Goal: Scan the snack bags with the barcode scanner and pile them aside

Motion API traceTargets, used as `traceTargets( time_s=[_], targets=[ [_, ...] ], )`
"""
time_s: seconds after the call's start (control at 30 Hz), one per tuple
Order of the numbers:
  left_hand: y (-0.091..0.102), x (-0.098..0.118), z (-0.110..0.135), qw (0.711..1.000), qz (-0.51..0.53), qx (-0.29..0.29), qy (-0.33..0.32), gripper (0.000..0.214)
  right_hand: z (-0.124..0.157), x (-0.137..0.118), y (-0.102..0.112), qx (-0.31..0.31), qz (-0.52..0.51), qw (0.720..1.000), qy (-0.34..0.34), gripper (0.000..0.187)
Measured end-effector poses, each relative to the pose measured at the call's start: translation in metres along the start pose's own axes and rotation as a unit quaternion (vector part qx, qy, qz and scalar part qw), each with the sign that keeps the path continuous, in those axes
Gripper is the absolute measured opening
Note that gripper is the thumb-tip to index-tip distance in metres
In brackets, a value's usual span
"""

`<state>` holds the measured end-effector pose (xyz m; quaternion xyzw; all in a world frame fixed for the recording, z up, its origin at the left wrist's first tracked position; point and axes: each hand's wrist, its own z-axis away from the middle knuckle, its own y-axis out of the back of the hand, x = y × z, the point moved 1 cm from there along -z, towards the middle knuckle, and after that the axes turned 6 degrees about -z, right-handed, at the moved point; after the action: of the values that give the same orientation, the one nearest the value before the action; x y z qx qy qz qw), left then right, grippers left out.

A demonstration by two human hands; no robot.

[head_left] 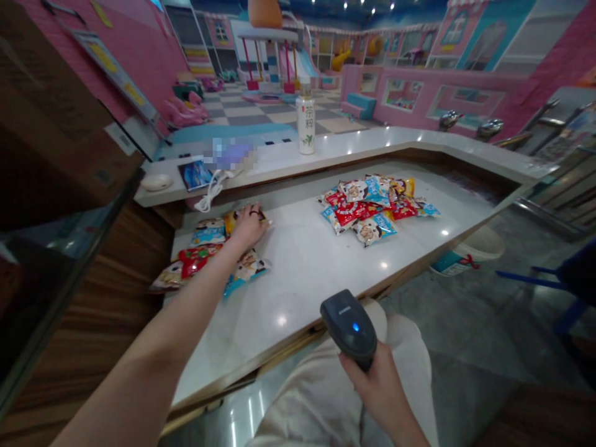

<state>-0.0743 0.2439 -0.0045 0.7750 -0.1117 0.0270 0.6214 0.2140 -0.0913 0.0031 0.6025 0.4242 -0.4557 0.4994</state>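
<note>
My left hand (251,225) reaches to the far left part of the white counter, its fingers curled over a yellow snack bag (230,222); the palm and forearm hide part of it. Around that hand lie a blue-and-white snack bag (208,232), a red snack bag (196,258), a pale snack bag (168,275) and another blue-and-white bag (246,270). In front of my lap, my right hand (378,380) is wrapped round the handle of a dark barcode scanner (349,324). A blue light glows on the scanner's top.
A heap of several snack bags (363,206) lies on the right of the counter (298,267). The raised ledge (363,144) behind carries a white bottle (306,124), a phone-like screen (194,174), a white cable (215,186) and a computer mouse (156,182). A bucket (479,248) stands beyond the counter's right edge.
</note>
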Motion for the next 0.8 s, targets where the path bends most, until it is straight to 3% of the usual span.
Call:
traceTargets(
  time_s=[0.1, 0.2, 0.37, 0.5, 0.6, 0.7, 0.8],
  targets=[
    [-0.003, -0.043, -0.016, 0.998, -0.049, -0.035, 0.02, 0.083, 0.0, -0.001, -0.002, 0.0, 0.006, 1.0, -0.006, 0.012],
    [-0.01, -0.054, -0.023, 0.996, -0.061, -0.069, -0.014, 0.077, -0.001, -0.002, -0.001, 0.017, 0.022, 1.0, 0.006, 0.01],
    [-0.016, -0.029, -0.012, 0.998, -0.001, -0.044, -0.051, 0.065, 0.002, -0.002, 0.0, 0.024, 0.034, 0.999, 0.011, 0.012],
    [-0.006, 0.005, 0.009, 0.976, 0.207, -0.023, -0.058, 0.066, 0.004, -0.003, 0.003, 0.022, 0.038, 0.999, 0.017, 0.013],
    [0.007, 0.038, 0.031, 0.9, 0.435, -0.022, -0.02, 0.062, 0.004, -0.007, 0.004, 0.027, 0.041, 0.999, 0.018, 0.014],
    [0.014, 0.074, 0.062, 0.747, 0.655, -0.093, 0.061, 0.058, 0.004, -0.011, 0.005, 0.031, 0.037, 0.999, 0.018, 0.016],
    [0.011, 0.104, 0.099, 0.592, 0.778, -0.19, 0.09, 0.062, 0.005, -0.012, 0.006, 0.028, 0.04, 0.999, 0.018, 0.018]
  ],
)
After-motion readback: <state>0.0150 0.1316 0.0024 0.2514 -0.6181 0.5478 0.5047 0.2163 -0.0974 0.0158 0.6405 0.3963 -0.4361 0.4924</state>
